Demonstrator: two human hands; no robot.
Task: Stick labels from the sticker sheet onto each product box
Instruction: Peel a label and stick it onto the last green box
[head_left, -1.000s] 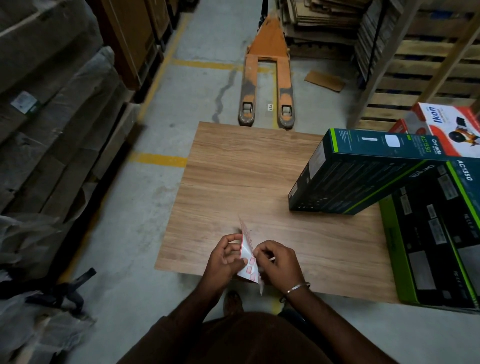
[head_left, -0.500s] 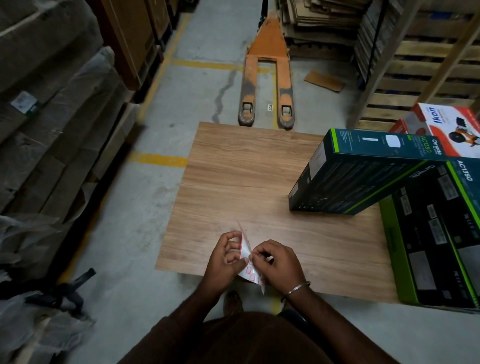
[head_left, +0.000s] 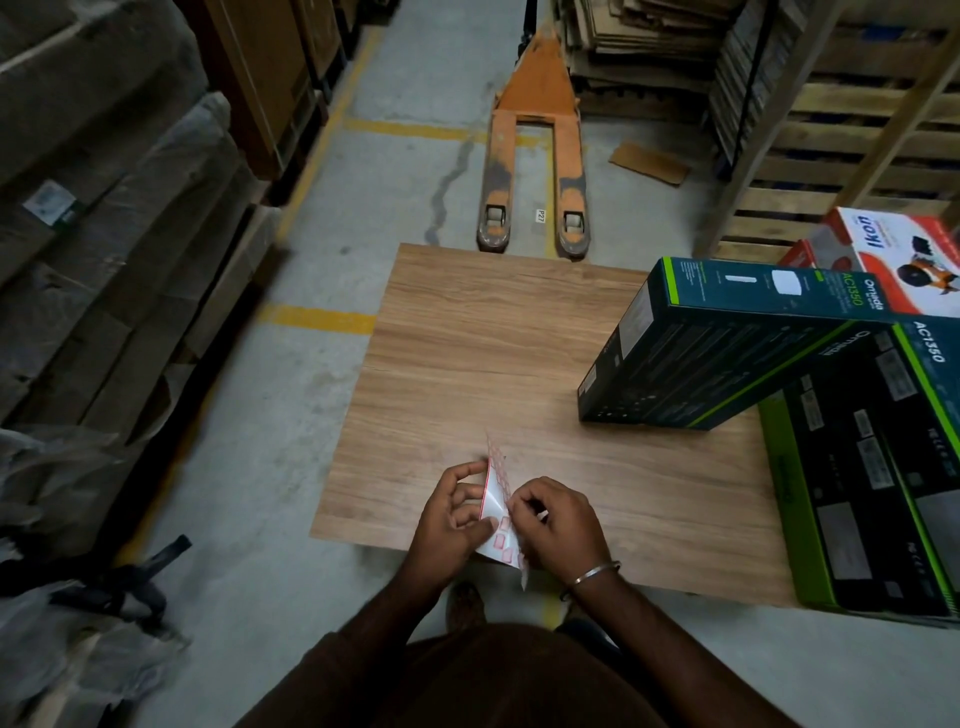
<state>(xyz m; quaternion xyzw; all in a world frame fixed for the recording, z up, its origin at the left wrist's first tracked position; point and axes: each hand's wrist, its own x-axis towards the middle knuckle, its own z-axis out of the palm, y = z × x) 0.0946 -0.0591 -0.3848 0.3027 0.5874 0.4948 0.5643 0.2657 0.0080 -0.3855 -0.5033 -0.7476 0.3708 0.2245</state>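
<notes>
Warehouse aisle, grey concrete floor with yellow lines, seen from my head camera: at the near edge of a wood-grain tabletop (head_left: 467, 364) I hold the sticker sheet (head_left: 500, 525) upright between both hands, just above the table's front edge. My left hand (head_left: 449, 525) has its fingers curled round the sheet's left side, thumb pressed on the lower part where red-bordered labels show. My right hand (head_left: 558, 525), a metal bangle (head_left: 592, 574) on its wrist, has its fingertips curled in tight against the sheet's right edge, pinching at it; whether a label is lifted I cannot tell. Below my arms a shoe (head_left: 465, 605) stands on the floor.

Farther along, at the table's right side, a dark green AC1350 product box (head_left: 717, 358) leans tilted with its lower corner on the wood, its upper part resting on a second AC1350 box (head_left: 883, 467) that lies flat and overhangs the table's right edge. Behind them sits a red and white Ikon box (head_left: 904, 254).

Beyond the table's far edge an orange pallet jack (head_left: 535, 150) points its forks toward me. Flattened cardboard (head_left: 639, 41) is stacked behind it, wooden pallets (head_left: 857, 130) stand to the right, and wrapped goods (head_left: 104, 208) line the left.
</notes>
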